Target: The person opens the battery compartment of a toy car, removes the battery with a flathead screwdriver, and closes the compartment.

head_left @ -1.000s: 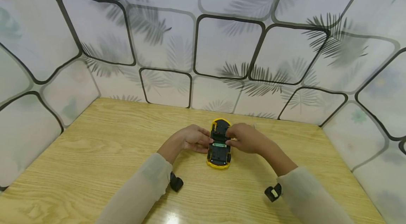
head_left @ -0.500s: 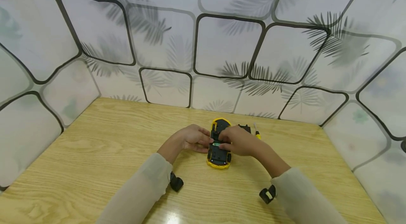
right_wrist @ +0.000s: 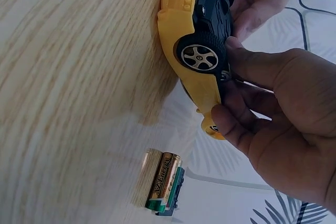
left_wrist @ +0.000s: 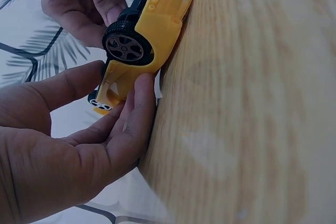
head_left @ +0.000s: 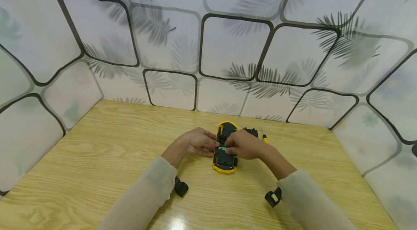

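Observation:
A yellow toy car (head_left: 224, 165) lies upside down, black underside up, its battery bay uncovered. A green battery (head_left: 223, 148) shows in the bay. My left hand (head_left: 201, 143) grips the car's left side; in the left wrist view its thumb is at the underside's edge and its fingers lie along the yellow body (left_wrist: 163, 30). My right hand (head_left: 242, 144) reaches over the bay from the right, bent thumb and forefinger on either side of the battery's end. In the right wrist view, the right thumb (right_wrist: 252, 64) meets the underside behind a wheel, and the contact inside the bay is hidden.
A black cover (head_left: 251, 132) lies on the table behind my right hand, with a yellow-handled screwdriver (head_left: 264, 137) beside it. In the right wrist view a gold and green battery (right_wrist: 164, 182) lies by the cover. A patterned wall (head_left: 224, 96) rises behind the wooden table (head_left: 130, 132).
My right hand has moved left from the car's right edge onto the bay, covering more of the battery. The black cover and screwdriver have come into sight. The left hand and car stay put.

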Demonstrator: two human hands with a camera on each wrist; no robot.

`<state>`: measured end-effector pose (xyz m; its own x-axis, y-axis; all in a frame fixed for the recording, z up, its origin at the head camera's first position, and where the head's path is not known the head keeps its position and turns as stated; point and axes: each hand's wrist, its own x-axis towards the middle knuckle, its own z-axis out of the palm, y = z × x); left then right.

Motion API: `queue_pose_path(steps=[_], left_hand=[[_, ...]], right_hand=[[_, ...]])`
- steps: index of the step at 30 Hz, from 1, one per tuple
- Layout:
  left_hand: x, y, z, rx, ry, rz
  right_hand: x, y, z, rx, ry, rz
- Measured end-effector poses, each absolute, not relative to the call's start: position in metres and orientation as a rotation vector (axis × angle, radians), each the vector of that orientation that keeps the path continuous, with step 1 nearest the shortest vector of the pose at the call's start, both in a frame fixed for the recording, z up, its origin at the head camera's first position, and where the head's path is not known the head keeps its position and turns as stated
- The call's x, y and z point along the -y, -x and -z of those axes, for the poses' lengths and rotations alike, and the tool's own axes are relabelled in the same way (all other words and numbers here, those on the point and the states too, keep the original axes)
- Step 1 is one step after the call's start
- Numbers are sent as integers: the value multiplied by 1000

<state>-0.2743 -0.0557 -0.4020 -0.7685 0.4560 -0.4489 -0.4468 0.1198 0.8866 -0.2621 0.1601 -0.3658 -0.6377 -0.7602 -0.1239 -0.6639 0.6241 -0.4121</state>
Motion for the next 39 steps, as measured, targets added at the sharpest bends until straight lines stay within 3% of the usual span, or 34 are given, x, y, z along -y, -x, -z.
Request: queue_pose_path(steps=[15,39], left_hand=[[57,274,401,-1727,-17,-1728],[56,273,402,-1741,-16,-1731]], right_hand=[[-161,260,366,-2612,1008,555],[-189,254,364,-2715,1003,633]])
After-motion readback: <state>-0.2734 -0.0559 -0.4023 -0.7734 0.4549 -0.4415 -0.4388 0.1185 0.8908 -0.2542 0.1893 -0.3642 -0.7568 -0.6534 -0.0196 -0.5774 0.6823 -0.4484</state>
